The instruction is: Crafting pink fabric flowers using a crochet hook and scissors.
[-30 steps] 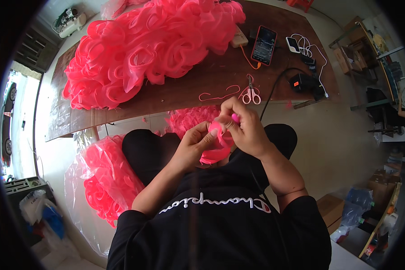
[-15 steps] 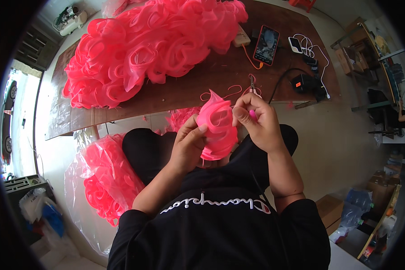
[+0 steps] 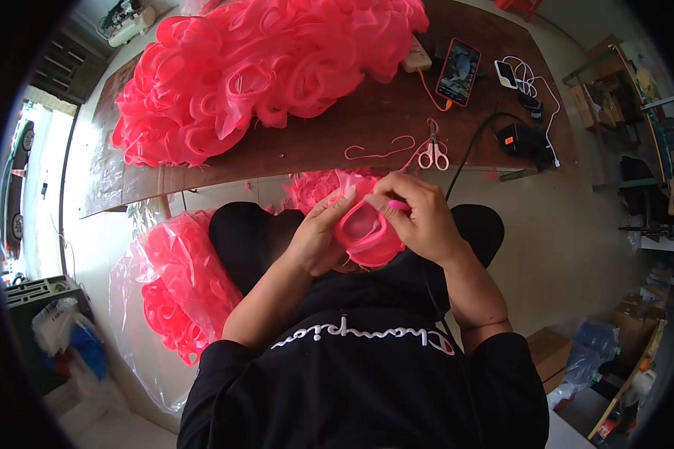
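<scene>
Over my lap I hold a pink fabric flower (image 3: 368, 241), its sheer petals curled into loops. My left hand (image 3: 316, 236) grips its left side, thumb up along the top edge. On the opposite side, my right hand (image 3: 424, 218) pinches the upper right rim between thumb and fingers. A small bright magenta piece (image 3: 399, 205) shows at the right fingers; what it is, I cannot make out. Just beyond my hands, scissors (image 3: 433, 150) with pale pink handles lie near the table edge, beside a length of pink cord (image 3: 382, 147).
A large heap of pink ruffled flowers (image 3: 240, 82) covers the left of the brown table (image 3: 307, 142). A phone (image 3: 459, 71), a white device (image 3: 505, 73) with cables and a black adapter (image 3: 518, 141) lie to the right. More pink flowers (image 3: 183, 280) fill a clear bag by my left leg.
The flower has turned, so its round loop now faces up. My right hand has moved in from beside the flower to its rim, and the scissors have come fully into sight.
</scene>
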Motion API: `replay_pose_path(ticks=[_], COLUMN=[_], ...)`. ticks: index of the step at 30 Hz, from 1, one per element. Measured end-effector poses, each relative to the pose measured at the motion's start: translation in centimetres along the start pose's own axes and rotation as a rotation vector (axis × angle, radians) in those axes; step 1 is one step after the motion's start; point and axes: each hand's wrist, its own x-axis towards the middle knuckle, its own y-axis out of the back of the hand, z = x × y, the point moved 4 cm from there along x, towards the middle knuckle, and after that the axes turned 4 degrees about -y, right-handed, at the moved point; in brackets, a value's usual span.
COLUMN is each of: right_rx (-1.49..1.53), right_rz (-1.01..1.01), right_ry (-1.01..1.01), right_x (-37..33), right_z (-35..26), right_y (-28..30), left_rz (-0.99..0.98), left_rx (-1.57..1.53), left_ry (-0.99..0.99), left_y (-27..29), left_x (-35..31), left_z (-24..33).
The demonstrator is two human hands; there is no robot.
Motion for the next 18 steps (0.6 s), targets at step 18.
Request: replay_pose_path(ticks=[18], right_rx=[-0.491], right_rz=[0.015], right_ry=[0.223], right_x=[-0.1], right_z=[-1.8], right_y=[0.4], left_rz=[-0.141], left_rx=[-0.334], left_ry=[0.131], left_y=[0.7], left_x=[-0.9], left_z=[-1.0])
